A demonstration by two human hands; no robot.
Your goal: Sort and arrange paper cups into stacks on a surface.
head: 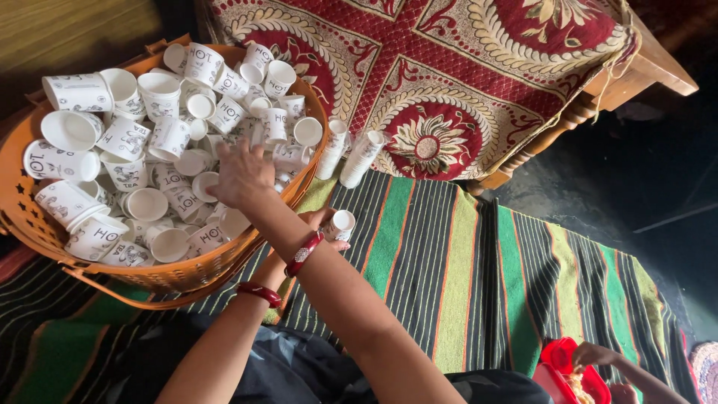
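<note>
An orange plastic basket (30,217) on the left is heaped with white printed paper cups (123,138). My right hand (239,176) reaches across into the basket and lies back-up on the cups, its fingertips hidden among them. The forearm wears a red bangle (303,254). My left hand (320,219) sits under that forearm, just outside the basket's rim, and grips a white paper cup (342,223). The left wrist also wears a red bangle (259,293).
Two stacks of paper cups (361,158) lean against a red patterned cloth (449,82) that drapes a wooden frame (658,63). A green striped mat (449,262) covers the floor. At bottom right another person's hand (594,353) is at a red container (561,359).
</note>
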